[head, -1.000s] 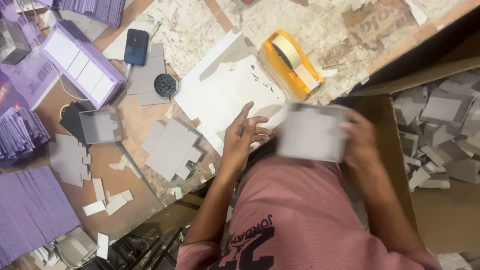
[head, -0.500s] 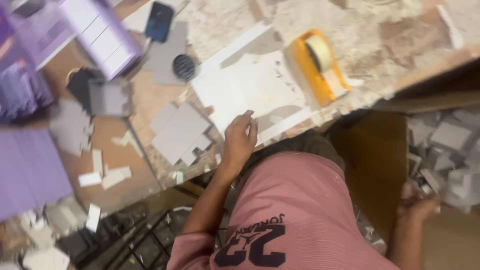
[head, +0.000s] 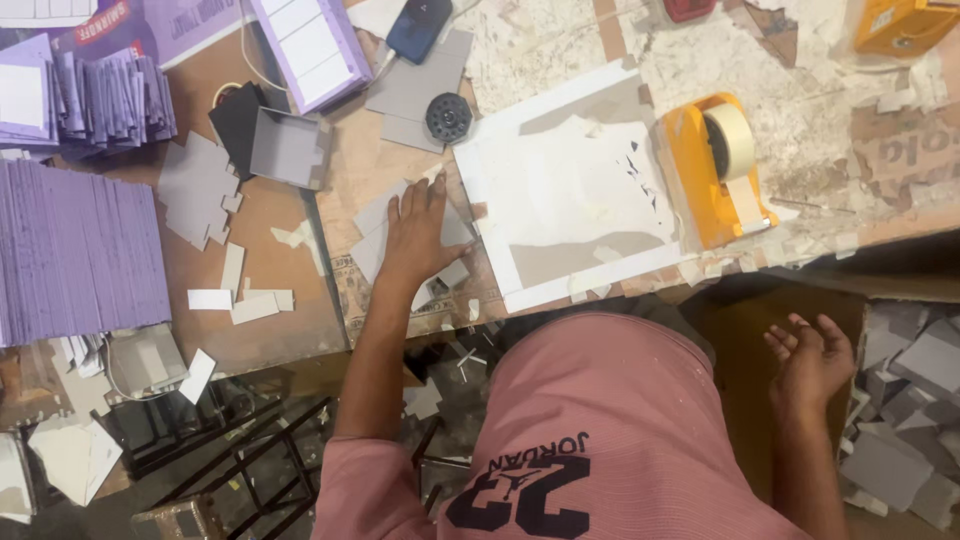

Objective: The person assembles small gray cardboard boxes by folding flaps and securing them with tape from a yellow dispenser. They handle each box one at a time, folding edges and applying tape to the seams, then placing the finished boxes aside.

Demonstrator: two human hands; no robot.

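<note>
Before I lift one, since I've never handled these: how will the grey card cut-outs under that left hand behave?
The grey card cut-outs lie flat and thin, so they are probably light and fairly stiff. They sit overlapped under the left hand, so one may slide off another. Their narrow flaps might bend if pinched.

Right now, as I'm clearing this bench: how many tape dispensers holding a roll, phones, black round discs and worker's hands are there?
Tape dispenser with roll: 1
Phone: 1
Black round disc: 1
Hands: 2, the left hand and the right hand
Total: 5
</note>
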